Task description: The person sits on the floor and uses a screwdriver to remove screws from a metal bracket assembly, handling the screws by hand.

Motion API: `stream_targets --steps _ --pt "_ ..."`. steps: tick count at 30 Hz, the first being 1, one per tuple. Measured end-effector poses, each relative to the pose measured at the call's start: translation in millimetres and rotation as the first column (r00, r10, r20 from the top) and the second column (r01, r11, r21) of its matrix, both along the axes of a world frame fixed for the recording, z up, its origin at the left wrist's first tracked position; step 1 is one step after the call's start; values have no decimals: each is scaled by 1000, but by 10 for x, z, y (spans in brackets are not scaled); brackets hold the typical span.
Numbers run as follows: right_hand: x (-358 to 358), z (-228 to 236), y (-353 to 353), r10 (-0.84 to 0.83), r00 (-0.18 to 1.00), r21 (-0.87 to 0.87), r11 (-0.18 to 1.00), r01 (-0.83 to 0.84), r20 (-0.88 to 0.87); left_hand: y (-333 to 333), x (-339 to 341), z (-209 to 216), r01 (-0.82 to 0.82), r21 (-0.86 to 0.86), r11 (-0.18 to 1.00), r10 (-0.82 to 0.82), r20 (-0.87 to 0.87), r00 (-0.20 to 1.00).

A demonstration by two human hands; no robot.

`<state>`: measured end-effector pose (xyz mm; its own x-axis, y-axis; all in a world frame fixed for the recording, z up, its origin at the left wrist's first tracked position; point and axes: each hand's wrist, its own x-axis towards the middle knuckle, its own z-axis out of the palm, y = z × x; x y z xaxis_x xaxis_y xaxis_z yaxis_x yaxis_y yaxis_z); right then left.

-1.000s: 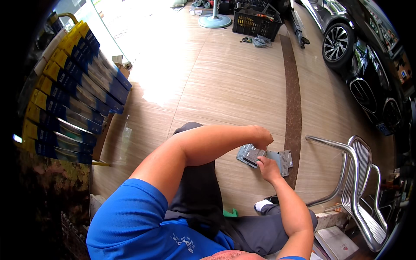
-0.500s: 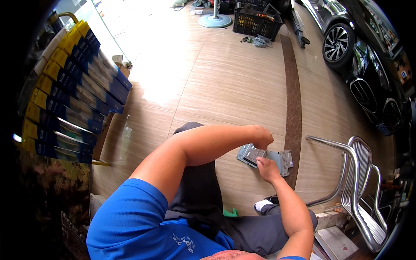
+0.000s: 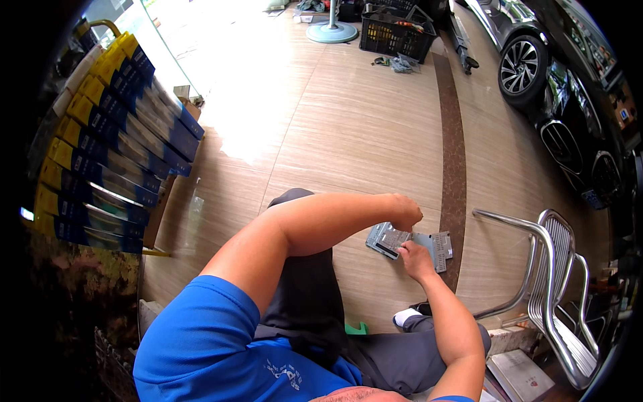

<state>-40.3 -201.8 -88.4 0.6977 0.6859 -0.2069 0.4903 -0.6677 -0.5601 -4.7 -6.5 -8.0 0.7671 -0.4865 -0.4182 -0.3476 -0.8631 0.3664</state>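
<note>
A grey metal electronics casing (image 3: 382, 240) with a slotted, labelled plate lies low in front of me, beyond my knees. Beside it, a flat grey metal panel (image 3: 441, 249) with rows of perforations extends to the right. My left hand (image 3: 404, 212) is bent down at the wrist over the far edge of the casing. Its fingers are curled and mostly hidden, so what they grip does not show. My right hand (image 3: 416, 258) is closed, thumb and fingers pinching the near edge of the casing's plate.
On the left stands a rack of blue-and-yellow packages (image 3: 100, 147). A metal chair (image 3: 549, 268) stands close on the right, with a flat box (image 3: 519, 376) below it. Farther off are a black crate (image 3: 395, 37), a round stand base (image 3: 333, 32) and a black car (image 3: 569, 114).
My right hand has shifted slightly to the right along the edge of the plate. My left hand and the casing look the same.
</note>
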Motion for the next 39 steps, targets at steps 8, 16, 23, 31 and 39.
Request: stream_targets --steps 8,16,23,31,39 --pt "-3 -58 -13 58 998 27 998 -58 15 -15 0 19 21 24 999 -21 -8 1000" --pt "-30 24 25 81 997 62 995 -80 -20 -5 15 -20 25 3 1000 -25 -10 1000" --pt "-22 0 9 63 997 81 995 -59 -51 -7 23 -35 21 1 1000 -21 0 1000" --pt "5 -25 -13 -36 999 -4 999 36 -19 -2 6 0 11 -3 1000 -11 -3 1000" --pt "-20 -17 6 42 999 43 998 -43 16 -6 6 -2 7 4 1000 -7 0 1000"
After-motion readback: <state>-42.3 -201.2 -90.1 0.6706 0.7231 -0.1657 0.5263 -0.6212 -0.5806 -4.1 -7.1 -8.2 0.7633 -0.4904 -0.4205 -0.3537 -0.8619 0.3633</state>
